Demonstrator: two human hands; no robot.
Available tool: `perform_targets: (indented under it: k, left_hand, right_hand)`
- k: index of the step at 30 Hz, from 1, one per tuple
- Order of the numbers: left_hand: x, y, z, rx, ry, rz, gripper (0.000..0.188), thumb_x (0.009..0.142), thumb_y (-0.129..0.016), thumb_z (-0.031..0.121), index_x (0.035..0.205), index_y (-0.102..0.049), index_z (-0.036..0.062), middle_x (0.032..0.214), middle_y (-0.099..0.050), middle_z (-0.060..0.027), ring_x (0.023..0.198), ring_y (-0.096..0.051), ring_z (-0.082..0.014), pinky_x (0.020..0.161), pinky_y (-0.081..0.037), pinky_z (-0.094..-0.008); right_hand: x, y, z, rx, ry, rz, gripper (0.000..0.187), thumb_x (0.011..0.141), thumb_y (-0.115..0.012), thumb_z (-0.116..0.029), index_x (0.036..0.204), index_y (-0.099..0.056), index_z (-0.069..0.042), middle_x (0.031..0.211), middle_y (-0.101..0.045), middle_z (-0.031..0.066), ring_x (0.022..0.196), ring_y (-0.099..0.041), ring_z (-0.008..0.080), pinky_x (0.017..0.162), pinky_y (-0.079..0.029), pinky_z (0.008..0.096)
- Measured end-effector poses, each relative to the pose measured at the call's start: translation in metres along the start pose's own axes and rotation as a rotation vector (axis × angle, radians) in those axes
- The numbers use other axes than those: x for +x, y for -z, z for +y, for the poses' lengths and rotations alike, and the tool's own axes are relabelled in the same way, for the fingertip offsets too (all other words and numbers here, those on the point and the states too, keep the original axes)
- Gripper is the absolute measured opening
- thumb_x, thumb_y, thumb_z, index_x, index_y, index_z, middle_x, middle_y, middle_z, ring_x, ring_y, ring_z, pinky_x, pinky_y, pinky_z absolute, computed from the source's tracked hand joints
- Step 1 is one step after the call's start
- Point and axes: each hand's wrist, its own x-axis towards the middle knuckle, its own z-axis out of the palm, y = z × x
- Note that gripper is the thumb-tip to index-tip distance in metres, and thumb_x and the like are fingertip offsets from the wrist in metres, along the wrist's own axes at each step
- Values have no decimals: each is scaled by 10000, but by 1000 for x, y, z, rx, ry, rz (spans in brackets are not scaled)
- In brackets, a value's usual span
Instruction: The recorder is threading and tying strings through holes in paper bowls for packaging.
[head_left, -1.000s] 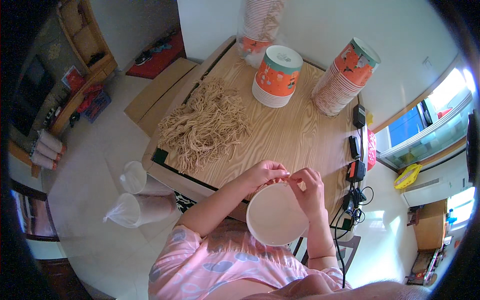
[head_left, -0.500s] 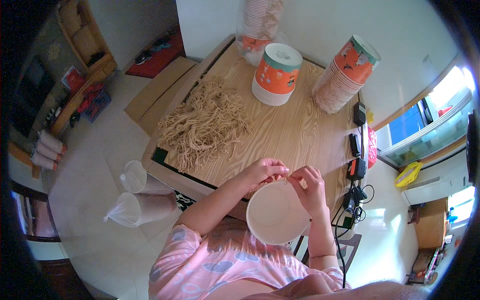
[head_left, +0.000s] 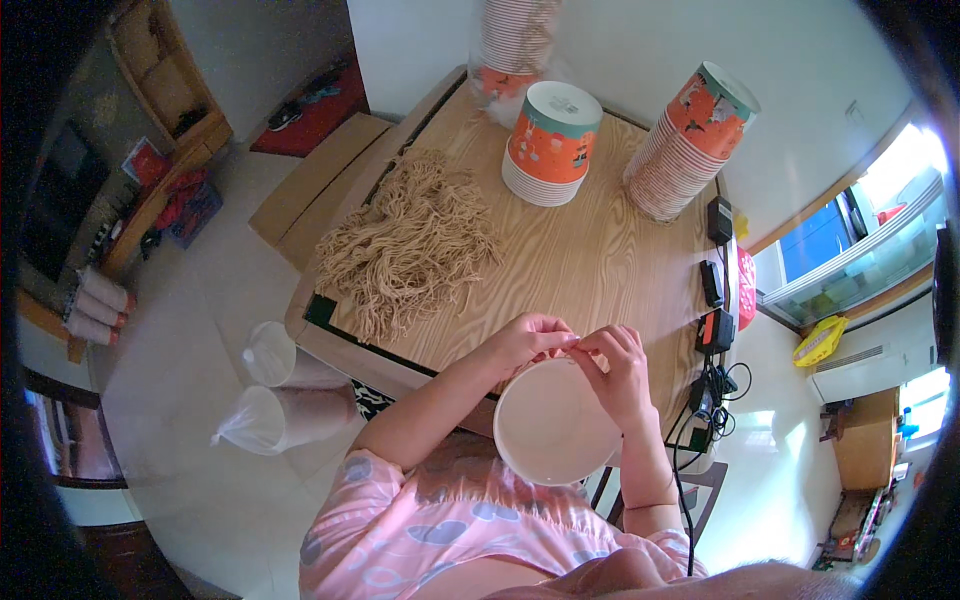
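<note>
White bowl point(head_left: 555, 425) is sitting at the table point(head_left: 590, 260) edge below me; I'm pinching its far rim with my left hand point(head_left: 530, 340) and right hand point(head_left: 620, 365), keeping fingertips close together and pulling evenly.

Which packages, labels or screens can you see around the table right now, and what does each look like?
Bowl stack: table's far middle, upside down, orange printed sides, teal band, white label on top.
Leaning stack: far right, tilted, same orange print.
Wrapped stack: far edge by the wall, in clear plastic.
Lid sleeves: floor left of table, clear bags.
Screen: dark, by the left wall.
White bowl: plain, held by left hand and right hand.
</note>
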Motion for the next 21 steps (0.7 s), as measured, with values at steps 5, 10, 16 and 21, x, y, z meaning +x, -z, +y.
perform_targets:
  k: [5,10,16,21]
  left_hand:
    - [-1,3,-1,2,-11,-3,168,828,-631,227,857,-627,62,666,-536,38,576,-469,-35,521,-376,-178]
    - [0,6,-6,6,-38,14,158,828,-634,217,866,-633,64,669,-552,40,559,-473,-32,503,-374,-170]
    - [-5,1,4,58,-38,17,167,821,-633,219,875,-649,62,686,-561,43,592,-478,-35,534,-369,-175]
    - [-4,8,3,72,-36,-26,230,801,-638,232,945,-667,55,735,-579,38,647,-474,-41,594,-372,-195]
  right_hand:
    - [0,0,0,13,-22,-11,120,709,-695,-69,759,-587,-51,725,-581,46,698,-559,227,718,-414,338]
    - [2,-1,1,35,9,-18,139,699,-709,-73,757,-584,-52,718,-576,50,694,-555,233,711,-421,337]
    - [-4,-6,19,342,-335,-77,132,738,-707,-83,785,-593,-38,730,-584,56,715,-568,177,703,-446,304]
    - [-7,-10,38,480,-377,-131,135,741,-709,-56,780,-585,-18,738,-587,29,724,-547,121,680,-442,253]
